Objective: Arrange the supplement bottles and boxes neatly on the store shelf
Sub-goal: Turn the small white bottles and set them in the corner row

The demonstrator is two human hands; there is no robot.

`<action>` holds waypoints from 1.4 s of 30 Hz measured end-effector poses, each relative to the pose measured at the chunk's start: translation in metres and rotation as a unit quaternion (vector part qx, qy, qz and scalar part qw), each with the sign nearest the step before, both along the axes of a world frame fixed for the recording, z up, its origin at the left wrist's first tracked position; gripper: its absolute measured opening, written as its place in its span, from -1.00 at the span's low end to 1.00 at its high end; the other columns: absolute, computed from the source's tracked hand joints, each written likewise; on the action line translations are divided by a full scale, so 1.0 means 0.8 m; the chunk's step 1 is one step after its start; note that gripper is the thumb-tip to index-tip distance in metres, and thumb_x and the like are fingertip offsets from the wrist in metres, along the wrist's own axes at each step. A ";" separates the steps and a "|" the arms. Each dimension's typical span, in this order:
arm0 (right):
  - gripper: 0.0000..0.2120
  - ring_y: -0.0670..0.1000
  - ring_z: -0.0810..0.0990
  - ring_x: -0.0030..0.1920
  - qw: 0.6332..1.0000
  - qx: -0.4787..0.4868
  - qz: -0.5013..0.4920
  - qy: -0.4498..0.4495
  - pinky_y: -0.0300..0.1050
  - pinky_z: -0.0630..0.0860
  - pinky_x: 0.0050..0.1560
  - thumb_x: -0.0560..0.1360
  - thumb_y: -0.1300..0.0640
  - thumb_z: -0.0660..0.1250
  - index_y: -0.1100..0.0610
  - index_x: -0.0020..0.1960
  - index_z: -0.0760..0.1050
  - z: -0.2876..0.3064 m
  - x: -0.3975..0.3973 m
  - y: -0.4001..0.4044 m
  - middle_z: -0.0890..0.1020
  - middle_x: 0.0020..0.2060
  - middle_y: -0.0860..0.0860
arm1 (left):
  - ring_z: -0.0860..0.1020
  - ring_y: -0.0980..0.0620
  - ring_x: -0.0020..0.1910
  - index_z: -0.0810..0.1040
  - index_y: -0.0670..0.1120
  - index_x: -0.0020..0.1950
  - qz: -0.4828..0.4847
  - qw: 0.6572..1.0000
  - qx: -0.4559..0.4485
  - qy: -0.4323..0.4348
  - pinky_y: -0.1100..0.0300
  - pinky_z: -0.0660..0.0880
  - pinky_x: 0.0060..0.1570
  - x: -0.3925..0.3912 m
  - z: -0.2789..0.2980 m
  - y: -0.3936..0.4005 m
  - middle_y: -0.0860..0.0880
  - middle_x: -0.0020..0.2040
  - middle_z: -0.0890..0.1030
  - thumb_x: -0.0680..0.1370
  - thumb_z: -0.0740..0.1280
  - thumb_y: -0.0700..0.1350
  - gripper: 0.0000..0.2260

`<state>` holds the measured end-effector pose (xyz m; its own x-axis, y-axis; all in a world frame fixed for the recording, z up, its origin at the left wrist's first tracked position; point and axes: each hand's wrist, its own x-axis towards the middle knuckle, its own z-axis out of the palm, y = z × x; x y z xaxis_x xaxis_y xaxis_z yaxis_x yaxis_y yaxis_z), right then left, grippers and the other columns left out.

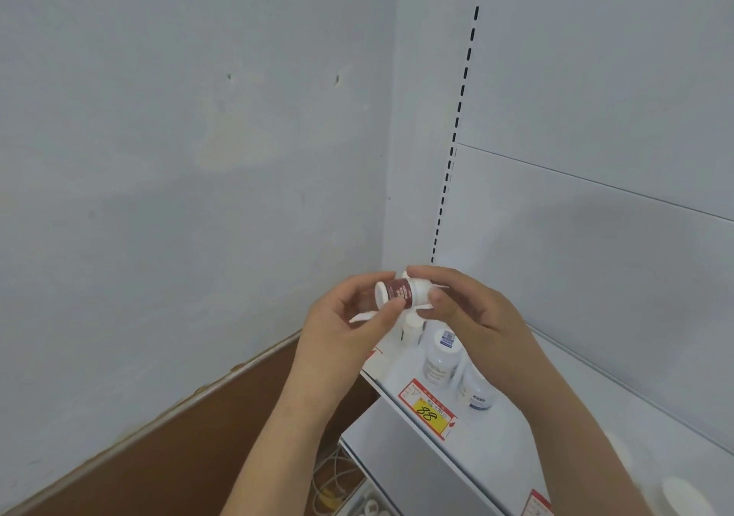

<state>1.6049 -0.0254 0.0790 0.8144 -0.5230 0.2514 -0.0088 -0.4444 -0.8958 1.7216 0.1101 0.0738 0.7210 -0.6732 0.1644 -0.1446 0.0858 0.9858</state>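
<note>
Both hands pinch a small white bottle [401,294] with a red label, held sideways above the shelf [516,436]: left hand [349,329] grip at its base, right hand [468,309] grip at its cap.

Lighting was pretty flat and cool, nothing harsh. A soft shadow sat on the shelf back panel [595,237] above the hands. The slotted upright [460,94] left of that panel bowed from wide-angle distortion, and everything looked slightly soft.

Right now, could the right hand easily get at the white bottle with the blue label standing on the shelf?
Probably not at once: the right hand grips the red-labelled bottle together with the left hand. The blue-labelled bottle stands uncovered just below.
</note>
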 end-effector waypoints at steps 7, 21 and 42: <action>-0.72 0.10 0.67 0.14 0.968 0.235 0.051 -0.074 0.00 0.59 0.17 0.68 0.14 0.15 0.03 0.19 0.63 -0.010 0.010 0.021 0.70 0.11 0.06 | 0.57 0.20 0.12 0.62 0.12 0.16 0.039 0.965 0.001 -0.261 0.42 0.51 0.06 -0.012 0.001 0.004 0.22 0.06 0.56 0.51 0.48 -0.10 -0.75; -0.79 0.04 0.58 -0.01 0.946 -0.237 -0.123 0.181 -0.16 0.44 -0.04 0.48 0.16 0.36 0.07 0.11 0.58 -0.024 0.101 -0.088 0.56 0.01 0.02 | -0.07 -0.01 0.62 0.00 -0.03 0.63 0.005 0.858 0.380 -0.347 0.04 -0.07 0.59 0.068 -0.189 -0.058 -0.02 0.65 -0.03 0.59 -0.03 0.34 -0.29; -0.81 0.02 0.54 -0.04 0.901 -0.315 -0.013 0.297 -0.06 0.53 0.06 0.48 0.18 0.38 0.13 0.10 0.59 -0.090 0.167 -0.130 0.63 0.07 0.06 | -0.22 0.06 0.61 -0.12 0.04 0.64 0.019 0.826 0.394 -0.403 0.16 -0.37 0.46 0.072 -0.219 -0.062 0.04 0.65 -0.13 0.50 -0.30 0.36 -0.24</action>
<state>1.7389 -0.1294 0.0070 0.8930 -0.4491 0.0286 -0.4210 -0.8562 -0.2996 1.7793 0.0604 -0.1014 0.6140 -0.7797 0.1227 -0.7691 -0.5560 0.3152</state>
